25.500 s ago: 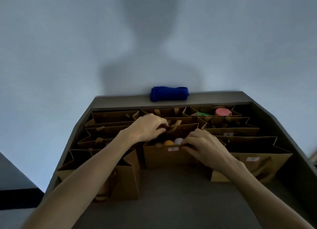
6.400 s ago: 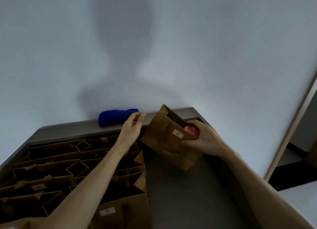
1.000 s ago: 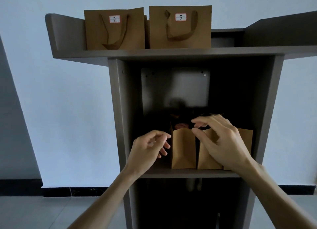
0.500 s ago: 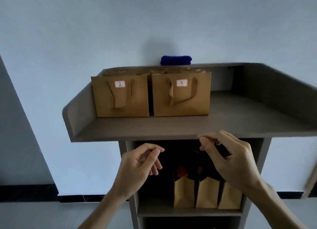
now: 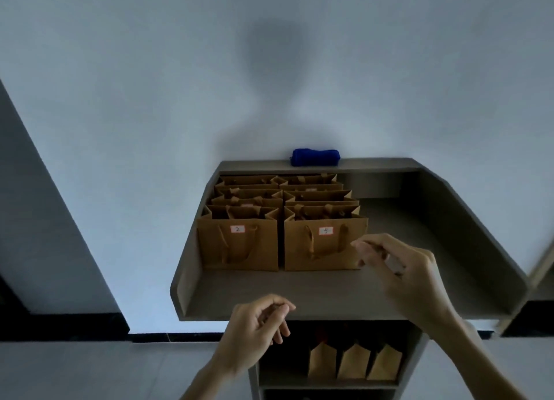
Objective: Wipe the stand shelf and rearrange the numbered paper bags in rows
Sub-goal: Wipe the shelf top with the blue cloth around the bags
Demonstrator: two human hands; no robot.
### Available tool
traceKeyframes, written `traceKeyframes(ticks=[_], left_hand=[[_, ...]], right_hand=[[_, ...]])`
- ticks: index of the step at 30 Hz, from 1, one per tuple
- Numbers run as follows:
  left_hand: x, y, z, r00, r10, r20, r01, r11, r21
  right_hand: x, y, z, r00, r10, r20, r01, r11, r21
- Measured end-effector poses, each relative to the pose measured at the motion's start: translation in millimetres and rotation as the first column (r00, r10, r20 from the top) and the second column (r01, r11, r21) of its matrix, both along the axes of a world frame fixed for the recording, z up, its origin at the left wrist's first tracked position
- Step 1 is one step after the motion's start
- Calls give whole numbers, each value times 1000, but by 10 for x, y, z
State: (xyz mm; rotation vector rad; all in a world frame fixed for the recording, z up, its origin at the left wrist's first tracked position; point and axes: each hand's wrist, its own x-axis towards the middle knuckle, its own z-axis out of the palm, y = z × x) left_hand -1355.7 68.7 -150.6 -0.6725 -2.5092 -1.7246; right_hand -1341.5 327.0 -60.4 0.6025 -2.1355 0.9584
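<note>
Brown paper bags stand in two columns on the grey stand's top shelf (image 5: 404, 243), filling its left and middle part. The front-left brown paper bag (image 5: 238, 243) carries a small white label reading "2"; touching its right side, the front-right brown paper bag (image 5: 322, 243) carries a white label reading "5". Labels on the bags behind these two are too small to read. Behind the bags, on the back ledge of the top shelf, lies a rolled dark-blue cloth (image 5: 315, 157). Below the top shelf, on the dim lower shelf (image 5: 329, 383), three smaller plain brown paper bags (image 5: 353, 360) stand side by side. The right hand (image 5: 398, 267) hovers just in front of bag "5", fingers loosely curled, grasping nothing. The left hand (image 5: 254, 330) hangs before the top shelf's front edge, fingers relaxed and empty.
</note>
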Motion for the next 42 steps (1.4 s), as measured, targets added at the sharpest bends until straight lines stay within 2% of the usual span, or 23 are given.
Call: traceKeyframes(ticks=[7,11,21,25,32,39,42], left_hand=[[-212,27,186,998,-36,-48,36,999,-1],[-442,86,274,992,-38,-121,38,999,0],[-1282,397,479,942,60,-330,-73,997,-27],[-1558,537,548,908,73,-412,-123,988,-97],[-1986,727,619,875,106,-473,-204,966,-160],[-2294,929,718,881,109,-461,-226,952,-206],[-2442,1027,764,924,97,-371,-206,941,-267]], right_hand=[[-49,13,156,996,-16,85,17,1000,-16],[-125,143,75,986,-83,144,88,996,-31],[-759,721,-207,920,-200,337,231,971,-55],[-1244,919,-215,927,-186,325,197,980,-2],[-1970,1103,-186,919,-39,391,65,996,-53],[-2612,1266,-154,896,32,444,-11,999,-50],[-2924,1280,-116,902,25,432,-14,1000,-27]])
